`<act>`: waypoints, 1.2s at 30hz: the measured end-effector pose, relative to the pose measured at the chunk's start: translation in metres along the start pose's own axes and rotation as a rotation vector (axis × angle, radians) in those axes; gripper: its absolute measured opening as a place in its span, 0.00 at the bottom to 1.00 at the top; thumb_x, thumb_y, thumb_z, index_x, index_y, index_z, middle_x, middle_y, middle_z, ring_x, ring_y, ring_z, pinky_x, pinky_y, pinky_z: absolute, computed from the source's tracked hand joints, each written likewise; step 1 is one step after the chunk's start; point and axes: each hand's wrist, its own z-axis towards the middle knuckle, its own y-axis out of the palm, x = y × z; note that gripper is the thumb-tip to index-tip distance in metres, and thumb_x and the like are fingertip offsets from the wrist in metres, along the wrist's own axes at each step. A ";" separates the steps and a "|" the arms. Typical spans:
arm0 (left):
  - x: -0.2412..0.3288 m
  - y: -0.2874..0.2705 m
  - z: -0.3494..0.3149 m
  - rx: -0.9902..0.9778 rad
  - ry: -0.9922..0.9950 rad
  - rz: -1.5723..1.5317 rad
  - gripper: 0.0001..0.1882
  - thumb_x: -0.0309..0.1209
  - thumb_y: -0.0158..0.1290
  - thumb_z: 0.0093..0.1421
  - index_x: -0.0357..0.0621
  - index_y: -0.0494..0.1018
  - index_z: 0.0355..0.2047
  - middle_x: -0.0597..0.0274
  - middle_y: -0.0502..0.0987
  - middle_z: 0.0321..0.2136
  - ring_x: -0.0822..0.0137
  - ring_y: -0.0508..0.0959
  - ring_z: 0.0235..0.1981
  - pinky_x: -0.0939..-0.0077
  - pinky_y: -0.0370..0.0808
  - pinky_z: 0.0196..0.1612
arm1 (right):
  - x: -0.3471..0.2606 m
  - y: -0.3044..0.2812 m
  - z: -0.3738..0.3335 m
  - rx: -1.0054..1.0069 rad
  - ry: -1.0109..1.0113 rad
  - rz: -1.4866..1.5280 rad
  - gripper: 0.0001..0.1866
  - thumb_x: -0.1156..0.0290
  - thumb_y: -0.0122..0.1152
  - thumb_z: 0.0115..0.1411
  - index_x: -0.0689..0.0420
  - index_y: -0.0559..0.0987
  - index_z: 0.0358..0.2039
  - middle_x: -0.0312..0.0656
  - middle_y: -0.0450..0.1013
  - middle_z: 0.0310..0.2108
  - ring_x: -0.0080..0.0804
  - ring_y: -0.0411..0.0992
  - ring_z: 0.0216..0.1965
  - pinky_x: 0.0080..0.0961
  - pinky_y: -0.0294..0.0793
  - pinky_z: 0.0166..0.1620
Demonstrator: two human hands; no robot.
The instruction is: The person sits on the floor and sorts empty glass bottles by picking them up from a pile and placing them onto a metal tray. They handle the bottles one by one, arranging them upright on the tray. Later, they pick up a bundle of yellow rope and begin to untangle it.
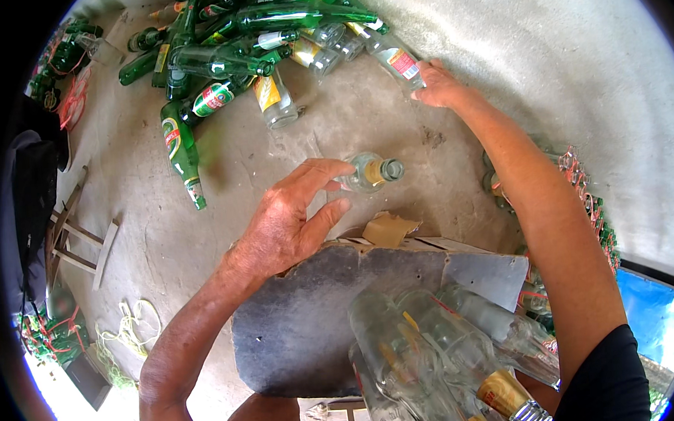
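Observation:
My left hand (291,213) curves around a small clear glass bottle (369,172) with a gold neck band, its mouth toward the right. The index finger touches the glass; the thumb sits at its near side, and the bottle's base is partly hidden. Farther out, my right hand (443,87) grips the base end of another clear bottle (394,56) with a pink-red label, at the right end of a pile. Green bottles (266,17) and some clear ones lie there. Several clear bottles (427,335) rest close to me, below my right forearm.
A dark, worn board (305,330) with torn cardboard (389,229) at its far edge lies before me. One green bottle (180,150) points toward me. Wooden stool legs (83,239) and pale string (130,328) are at left; red-netted bottles (580,190) stand by the right wall.

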 end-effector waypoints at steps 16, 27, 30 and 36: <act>-0.007 0.011 0.000 0.077 0.067 -0.021 0.22 0.24 0.62 0.64 0.38 0.75 0.58 0.47 0.80 0.49 0.55 0.83 0.45 0.61 0.80 0.49 | 0.017 0.023 0.010 0.152 -0.046 0.097 0.39 0.58 0.73 0.60 0.63 0.64 0.63 0.62 0.62 0.68 0.58 0.64 0.69 0.45 0.68 0.69; -0.004 0.014 -0.002 0.062 0.065 -0.010 0.22 0.26 0.62 0.64 0.38 0.73 0.59 0.47 0.80 0.50 0.54 0.84 0.46 0.60 0.81 0.49 | 0.004 0.037 0.014 0.176 -0.015 0.065 0.35 0.59 0.71 0.62 0.62 0.66 0.62 0.62 0.65 0.65 0.58 0.67 0.67 0.45 0.71 0.67; -0.001 0.013 -0.004 -0.003 0.000 -0.002 0.25 0.23 0.61 0.65 0.39 0.72 0.62 0.50 0.78 0.53 0.60 0.83 0.48 0.63 0.78 0.54 | 0.002 0.037 0.013 0.160 -0.018 0.092 0.34 0.59 0.71 0.62 0.61 0.66 0.62 0.62 0.67 0.62 0.58 0.67 0.67 0.45 0.71 0.67; -0.005 0.015 -0.003 0.052 0.057 0.015 0.25 0.21 0.61 0.63 0.39 0.73 0.61 0.50 0.78 0.52 0.59 0.83 0.48 0.62 0.78 0.54 | -0.008 0.035 0.005 0.185 -0.047 0.084 0.35 0.59 0.71 0.61 0.63 0.66 0.61 0.62 0.69 0.63 0.57 0.69 0.65 0.46 0.73 0.65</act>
